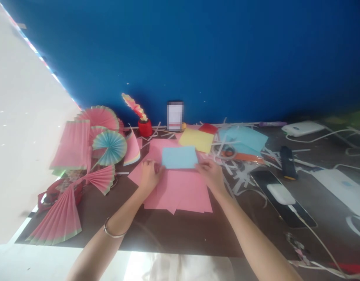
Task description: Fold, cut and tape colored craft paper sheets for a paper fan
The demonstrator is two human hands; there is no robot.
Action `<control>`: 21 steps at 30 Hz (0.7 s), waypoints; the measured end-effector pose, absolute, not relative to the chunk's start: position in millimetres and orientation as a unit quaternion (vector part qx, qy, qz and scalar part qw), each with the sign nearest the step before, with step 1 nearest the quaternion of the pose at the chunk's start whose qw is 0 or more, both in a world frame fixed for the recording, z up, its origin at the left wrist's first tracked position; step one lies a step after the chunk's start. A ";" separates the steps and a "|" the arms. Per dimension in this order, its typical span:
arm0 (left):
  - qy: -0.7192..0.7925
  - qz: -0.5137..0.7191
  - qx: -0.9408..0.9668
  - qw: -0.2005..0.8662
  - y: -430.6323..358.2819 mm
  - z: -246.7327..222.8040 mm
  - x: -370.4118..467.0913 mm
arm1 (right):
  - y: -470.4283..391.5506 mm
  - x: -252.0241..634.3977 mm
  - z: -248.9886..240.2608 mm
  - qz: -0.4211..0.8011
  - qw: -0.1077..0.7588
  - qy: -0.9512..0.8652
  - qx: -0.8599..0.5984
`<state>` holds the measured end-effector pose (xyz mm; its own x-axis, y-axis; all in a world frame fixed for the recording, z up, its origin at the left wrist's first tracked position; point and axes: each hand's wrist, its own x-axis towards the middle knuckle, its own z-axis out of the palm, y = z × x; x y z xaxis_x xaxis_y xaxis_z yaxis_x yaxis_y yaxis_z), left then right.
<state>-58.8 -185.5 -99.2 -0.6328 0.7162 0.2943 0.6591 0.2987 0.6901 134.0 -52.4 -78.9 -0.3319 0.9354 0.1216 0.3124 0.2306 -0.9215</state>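
Observation:
A light blue rectangle of paper (180,157) lies over pink sheets (180,191) at the middle of the dark table. My left hand (151,173) is closed at the blue paper's lower left corner, its fingers bent and pressed together. At the lower right corner, the fingers of my right hand (210,173) pinch the paper's edge. Both forearms reach in from the near side, the left one wearing a bracelet. A yellow sheet (196,140) lies just behind the blue paper, to the right.
Pleated paper fans (59,218) fill the table's left side. A red pot (145,127) and an upright phone (175,116) stand at the back. White paper strips (243,179), a dark phone (285,199) with a white device on it, and cables lie to the right.

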 end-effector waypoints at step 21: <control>0.560 0.726 0.206 0.342 -183.9 -76.1 -37.2 | -76.0 123.7 -59.7 0.666 0.363 -0.589 -0.279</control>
